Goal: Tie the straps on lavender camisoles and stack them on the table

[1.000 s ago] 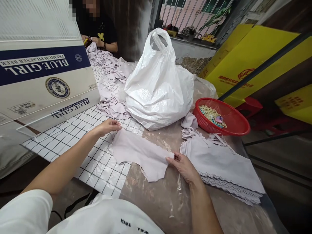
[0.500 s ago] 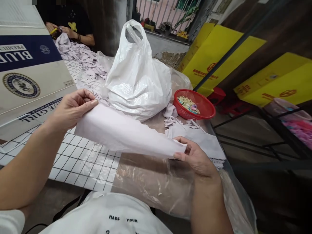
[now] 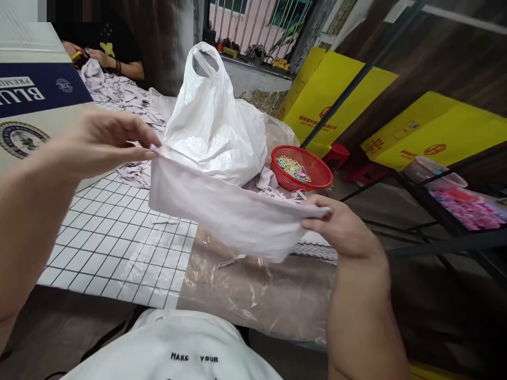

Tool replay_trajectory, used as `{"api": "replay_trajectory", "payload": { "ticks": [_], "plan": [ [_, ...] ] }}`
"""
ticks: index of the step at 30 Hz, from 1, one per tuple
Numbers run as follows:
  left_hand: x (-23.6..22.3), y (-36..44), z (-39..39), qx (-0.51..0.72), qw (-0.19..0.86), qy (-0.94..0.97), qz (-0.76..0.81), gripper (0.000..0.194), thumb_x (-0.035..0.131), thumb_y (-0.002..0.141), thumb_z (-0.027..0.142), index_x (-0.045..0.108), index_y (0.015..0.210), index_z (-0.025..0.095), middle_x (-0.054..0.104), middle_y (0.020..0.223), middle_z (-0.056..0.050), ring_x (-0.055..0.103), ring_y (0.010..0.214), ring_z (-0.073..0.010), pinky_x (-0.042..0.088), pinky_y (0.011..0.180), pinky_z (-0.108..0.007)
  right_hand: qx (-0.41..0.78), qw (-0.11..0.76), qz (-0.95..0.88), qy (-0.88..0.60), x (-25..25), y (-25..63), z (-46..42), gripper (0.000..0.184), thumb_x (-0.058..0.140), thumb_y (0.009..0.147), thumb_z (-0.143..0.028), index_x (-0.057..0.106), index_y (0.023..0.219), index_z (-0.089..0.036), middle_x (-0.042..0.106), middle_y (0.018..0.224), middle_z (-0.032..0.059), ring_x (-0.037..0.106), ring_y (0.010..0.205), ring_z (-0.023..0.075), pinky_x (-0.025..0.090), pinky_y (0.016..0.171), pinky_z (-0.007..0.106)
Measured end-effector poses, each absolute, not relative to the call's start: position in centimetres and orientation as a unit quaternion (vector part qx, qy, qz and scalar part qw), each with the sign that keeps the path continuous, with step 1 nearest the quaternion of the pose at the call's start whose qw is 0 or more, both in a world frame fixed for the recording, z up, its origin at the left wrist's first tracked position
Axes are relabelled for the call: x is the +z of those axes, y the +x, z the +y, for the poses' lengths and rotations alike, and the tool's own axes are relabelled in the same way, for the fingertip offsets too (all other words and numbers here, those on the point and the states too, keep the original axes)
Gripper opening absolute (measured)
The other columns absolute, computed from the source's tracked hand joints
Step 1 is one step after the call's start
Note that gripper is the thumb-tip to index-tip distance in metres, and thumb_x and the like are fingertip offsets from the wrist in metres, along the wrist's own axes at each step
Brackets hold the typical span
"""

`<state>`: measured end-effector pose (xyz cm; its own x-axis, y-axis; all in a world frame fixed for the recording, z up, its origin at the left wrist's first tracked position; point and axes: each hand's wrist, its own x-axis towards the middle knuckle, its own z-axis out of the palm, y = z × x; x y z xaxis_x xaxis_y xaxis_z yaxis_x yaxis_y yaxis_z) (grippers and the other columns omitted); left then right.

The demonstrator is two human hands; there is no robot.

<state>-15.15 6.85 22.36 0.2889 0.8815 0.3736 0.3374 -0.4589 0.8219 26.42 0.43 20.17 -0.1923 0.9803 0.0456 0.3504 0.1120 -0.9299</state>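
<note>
A pale lilac-white piece of fabric [image 3: 225,208] hangs stretched between my two hands above the table. My left hand [image 3: 114,140] pinches its upper left corner between thumb and fingertips, slightly blurred. At the other end, my right hand [image 3: 336,224] grips the upper right corner, with the lower edge drooping free. Behind the right end of the cloth is a stack of similar fabric pieces [image 3: 317,252], partly covered by the cloth and my hand. Small fabric scraps [image 3: 232,260] lie on the plastic-covered table below.
A white plastic bag [image 3: 214,126] stands behind the fabric, beside a red basket [image 3: 317,179] holding cord-like bits. A large carton [image 3: 24,113] rises at left. Past it, a person [image 3: 122,47] handles something over a fabric heap [image 3: 122,95]. Yellow boxes [image 3: 340,89] stand at right.
Both hands have lifted the fabric, pulling its upper edge out between them so that it now hangs down. Thin scraps now show on the table beneath. The view has shifted slightly.
</note>
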Motion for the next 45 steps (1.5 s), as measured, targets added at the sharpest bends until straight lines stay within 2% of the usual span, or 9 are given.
{"api": "replay_trajectory", "payload": {
  "ticks": [4,8,12,15,19,24,29,36,45],
  "plan": [
    [22.6,-13.4,12.0,0.355,0.323,0.716,0.507,0.034,0.084,0.073,0.025,0.069,0.091,0.001,0.068,0.076,-0.007,0.067,0.097,-0.0265,0.043,0.099,-0.068,0.400,0.339,-0.636,-0.567,19.6,26.1,5.5,0.040,0.088,0.055,-0.046,0.062,0.069,-0.019,0.056,0.064,-0.0027,0.050,0.064,0.0134,0.042,0.061,0.029],
    [26.0,-12.8,12.6,0.377,0.216,0.747,0.503,0.049,0.078,0.077,0.033,0.067,0.109,-0.003,0.069,0.094,-0.007,0.063,0.109,-0.0299,0.035,0.101,-0.068,0.280,0.455,-0.629,-0.565,22.2,25.8,6.5,0.024,0.083,0.065,-0.034,0.066,0.076,-0.020,0.064,0.075,0.0022,0.055,0.072,0.0162,0.047,0.074,0.036],
    [26.9,-14.3,9.4,0.388,0.109,0.786,0.468,0.047,0.076,0.075,0.043,0.073,0.104,0.007,0.066,0.084,0.002,0.066,0.088,-0.0163,0.043,0.096,-0.055,0.171,0.491,-0.671,-0.529,23.4,26.0,3.2,0.013,0.081,0.072,-0.029,0.069,0.078,-0.028,0.067,0.082,0.0026,0.058,0.075,0.0196,0.048,0.072,0.035],
    [22.3,-16.1,6.6,0.359,0.122,0.834,0.401,0.040,0.067,0.082,0.045,0.074,0.092,0.007,0.067,0.076,0.000,0.060,0.071,-0.0070,0.052,0.081,-0.042,0.161,0.412,-0.741,-0.505,19.1,25.8,-0.2,0.006,0.074,0.078,-0.025,0.072,0.084,-0.027,0.068,0.086,0.0035,0.058,0.074,0.0196,0.045,0.066,0.033],
    [11.3,-18.2,2.3,0.285,0.193,0.864,0.367,0.022,0.056,0.087,0.033,0.075,0.080,0.024,0.072,0.075,-0.001,0.065,0.073,-0.0161,0.057,0.065,-0.030,0.180,0.325,-0.810,-0.454,8.4,24.0,-5.0,0.017,0.058,0.084,-0.013,0.072,0.083,-0.023,0.068,0.080,0.0044,0.060,0.079,0.0204,0.046,0.070,0.034],
    [1.1,-20.7,-3.8,0.233,0.219,0.858,0.403,0.021,0.051,0.088,0.026,0.070,0.081,0.025,0.073,0.083,-0.004,0.065,0.082,-0.0210,0.057,0.069,-0.032,0.150,0.199,-0.846,-0.471,0.4,22.3,-11.1,0.024,0.052,0.088,-0.007,0.072,0.089,-0.020,0.069,0.084,0.0057,0.057,0.082,0.0199,0.042,0.077,0.035],
    [0.2,-22.7,-7.5,0.207,0.238,0.851,0.420,0.016,0.055,0.089,0.031,0.070,0.093,0.030,0.071,0.096,-0.004,0.062,0.094,-0.0237,0.054,0.076,-0.033,0.156,0.145,-0.839,-0.502,1.9,22.4,-14.3,0.025,0.051,0.090,-0.009,0.071,0.094,-0.023,0.068,0.095,0.0053,0.057,0.093,0.0209,0.040,0.082,0.036],
    [-0.9,-20.8,-5.7,0.196,0.145,0.864,0.440,0.036,0.048,0.094,0.040,0.063,0.127,0.033,0.065,0.130,-0.006,0.054,0.124,-0.0319,0.047,0.099,-0.049,0.104,0.082,-0.827,-0.546,1.0,20.9,-14.5,0.041,0.049,0.098,-0.034,0.055,0.138,-0.025,0.056,0.141,0.0108,0.046,0.130,0.0286,0.036,0.104,0.047],
    [-1.5,-18.5,-3.7,0.094,0.119,0.860,0.488,0.052,0.037,0.100,0.044,0.041,0.150,0.027,0.040,0.157,-0.008,0.022,0.150,-0.0319,0.029,0.118,-0.057,0.039,0.104,-0.813,-0.571,-1.7,21.1,-12.2,0.053,0.038,0.100,-0.033,0.038,0.152,-0.025,0.052,0.148,0.0116,0.039,0.140,0.0330,0.030,0.110,0.052]
  ]
}}
